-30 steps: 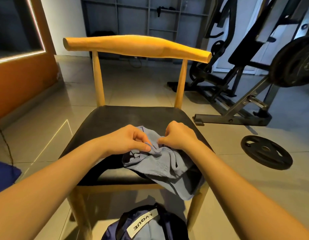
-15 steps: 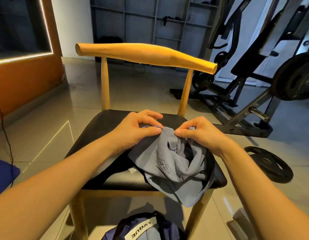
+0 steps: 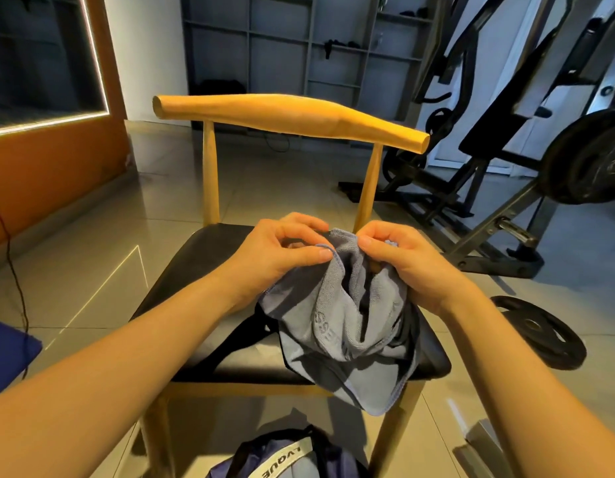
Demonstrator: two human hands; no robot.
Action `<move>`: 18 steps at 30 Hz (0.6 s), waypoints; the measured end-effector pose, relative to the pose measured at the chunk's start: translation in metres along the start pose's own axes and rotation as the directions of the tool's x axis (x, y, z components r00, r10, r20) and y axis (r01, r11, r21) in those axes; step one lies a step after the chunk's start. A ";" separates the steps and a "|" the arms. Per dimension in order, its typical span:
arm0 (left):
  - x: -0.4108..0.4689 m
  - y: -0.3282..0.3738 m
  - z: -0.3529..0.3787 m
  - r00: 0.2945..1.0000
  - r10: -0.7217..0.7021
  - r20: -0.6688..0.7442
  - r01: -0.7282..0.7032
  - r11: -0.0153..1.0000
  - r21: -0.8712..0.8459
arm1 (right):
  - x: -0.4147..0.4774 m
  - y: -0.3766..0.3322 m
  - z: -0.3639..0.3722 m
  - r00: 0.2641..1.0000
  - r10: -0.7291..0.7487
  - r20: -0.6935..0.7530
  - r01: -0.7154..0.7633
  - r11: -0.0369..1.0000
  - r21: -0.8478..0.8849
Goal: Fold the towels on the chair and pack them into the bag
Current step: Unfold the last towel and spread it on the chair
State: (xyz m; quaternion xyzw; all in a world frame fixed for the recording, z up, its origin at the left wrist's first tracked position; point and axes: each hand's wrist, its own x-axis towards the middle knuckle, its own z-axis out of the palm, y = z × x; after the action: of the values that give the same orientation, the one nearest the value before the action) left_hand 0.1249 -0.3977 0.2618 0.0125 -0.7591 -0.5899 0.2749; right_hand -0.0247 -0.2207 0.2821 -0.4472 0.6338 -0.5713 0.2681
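A grey-blue towel [image 3: 333,326] hangs crumpled above the black seat of a wooden chair [image 3: 202,267]. My left hand [image 3: 282,253] pinches its upper edge between thumb and fingers. My right hand [image 3: 399,260] grips the same edge a little to the right. The towel's lower part drapes over the seat's front right corner. A dark strap or cloth lies on the seat under it. A blue bag [image 3: 289,457] with a white label sits on the floor below the chair's front edge.
A weight bench frame [image 3: 499,188] and a barbell plate [image 3: 592,157] stand to the right. A loose weight plate [image 3: 537,332] lies on the floor by the chair. An orange wall [image 3: 51,174] is at left, grey shelving behind.
Both hands have lifted the towel off the seat and moved slightly apart along its upper edge. The view has tilted up a little.
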 end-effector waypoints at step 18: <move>0.007 0.008 0.009 0.962 -0.149 -0.229 0.089 0.964 -0.252 | 0.003 -0.006 0.005 0.993 -0.069 -0.100 0.054 0.987 -0.152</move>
State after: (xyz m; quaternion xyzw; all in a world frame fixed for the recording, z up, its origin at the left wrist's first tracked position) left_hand 0.1179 -0.3894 0.2703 0.0981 -0.6404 -0.6866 0.3300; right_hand -0.0196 -0.2252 0.2875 -0.4546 0.6738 -0.5533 0.1825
